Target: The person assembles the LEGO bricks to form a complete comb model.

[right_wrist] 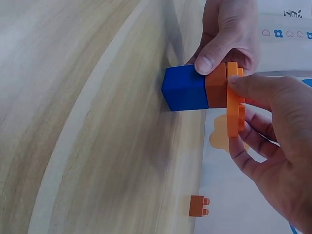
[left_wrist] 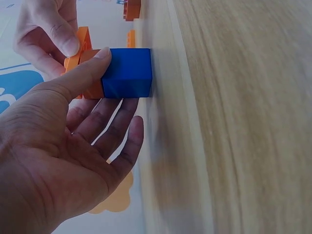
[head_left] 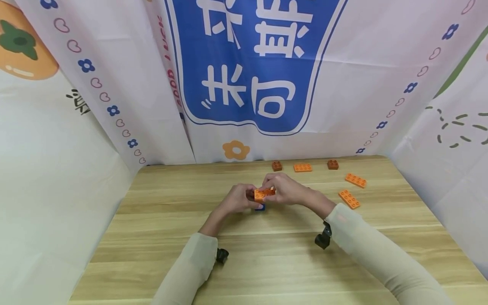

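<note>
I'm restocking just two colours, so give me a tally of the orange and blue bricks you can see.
Orange: 4 (the orange brick pinched by the right hand, plus the back brick, the middle brick and the front brick loose on the table)
Blue: 1 (the blue brick at the left hand)
Total: 5

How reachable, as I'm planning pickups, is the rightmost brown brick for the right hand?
Probably not immediately: the right hand holds an orange brick. Once freed, nothing seems to block the rightmost brown brick.
</note>
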Tool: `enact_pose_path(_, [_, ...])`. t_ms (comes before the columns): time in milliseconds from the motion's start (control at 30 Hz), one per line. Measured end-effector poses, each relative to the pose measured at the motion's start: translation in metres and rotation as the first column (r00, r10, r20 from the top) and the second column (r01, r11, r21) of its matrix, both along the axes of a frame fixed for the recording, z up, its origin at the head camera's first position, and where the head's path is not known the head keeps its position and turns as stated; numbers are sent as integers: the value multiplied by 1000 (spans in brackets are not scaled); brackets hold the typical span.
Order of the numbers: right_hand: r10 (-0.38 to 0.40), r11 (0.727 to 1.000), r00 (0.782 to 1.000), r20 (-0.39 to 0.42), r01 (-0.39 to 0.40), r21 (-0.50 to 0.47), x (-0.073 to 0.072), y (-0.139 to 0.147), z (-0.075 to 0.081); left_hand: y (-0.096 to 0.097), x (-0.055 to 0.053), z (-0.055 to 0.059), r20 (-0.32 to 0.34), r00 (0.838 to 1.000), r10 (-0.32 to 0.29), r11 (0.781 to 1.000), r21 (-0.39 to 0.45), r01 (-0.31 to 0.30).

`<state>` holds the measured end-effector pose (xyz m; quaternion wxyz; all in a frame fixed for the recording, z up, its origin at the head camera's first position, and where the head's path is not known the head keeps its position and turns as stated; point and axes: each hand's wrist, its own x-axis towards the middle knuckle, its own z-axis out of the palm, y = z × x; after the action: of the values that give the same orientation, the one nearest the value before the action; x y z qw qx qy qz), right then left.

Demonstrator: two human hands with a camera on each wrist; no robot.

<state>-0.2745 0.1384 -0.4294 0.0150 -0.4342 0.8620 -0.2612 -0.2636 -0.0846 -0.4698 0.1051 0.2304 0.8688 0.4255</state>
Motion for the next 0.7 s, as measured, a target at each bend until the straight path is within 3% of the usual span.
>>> enact_pose_path(367, [-14, 1000, 999, -39, 15, 26, 1, -3, -3, -4, 0, 0, 9, 1000, 7, 1000, -9, -7])
enact_pose_path(700, [-8, 1000, 1000, -1, 8, 12, -1, 13, 1, -1, -2, -2, 27, 1000, -4, 1000, 15, 4])
